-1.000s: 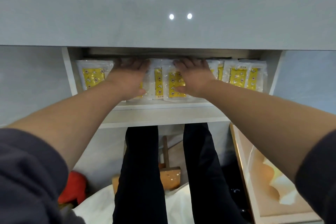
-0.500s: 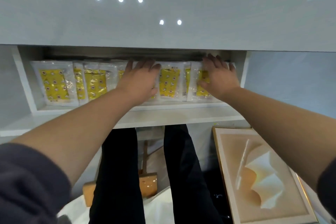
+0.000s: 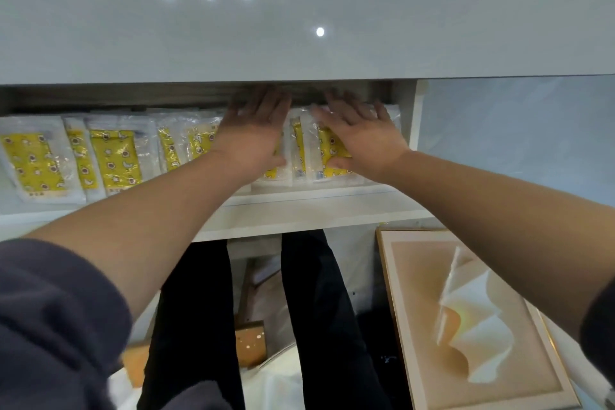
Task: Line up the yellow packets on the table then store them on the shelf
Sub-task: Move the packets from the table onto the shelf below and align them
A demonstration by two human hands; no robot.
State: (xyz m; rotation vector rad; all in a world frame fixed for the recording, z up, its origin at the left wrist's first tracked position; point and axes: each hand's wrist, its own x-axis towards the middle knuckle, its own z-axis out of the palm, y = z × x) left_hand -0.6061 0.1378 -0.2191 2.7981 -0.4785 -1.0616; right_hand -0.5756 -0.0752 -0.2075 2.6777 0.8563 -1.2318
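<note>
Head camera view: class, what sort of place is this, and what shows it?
Probably a shop or storeroom: a white shelf under a glossy table holds a row of matching yellow packets, and a framed picture sits below.

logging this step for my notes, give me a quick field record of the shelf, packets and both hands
view: head camera, looking down under the white table
shelf: white, below the table
packets: yellow, in an overlapping row on the shelf
left hand: flat on packets near mid-row, fingers straight
right hand: flat on the rightmost packets, fingers spread, beside the shelf's right wall
gripped: nothing, by either hand
table top: no packets in sight
lower right: framed picture
</note>
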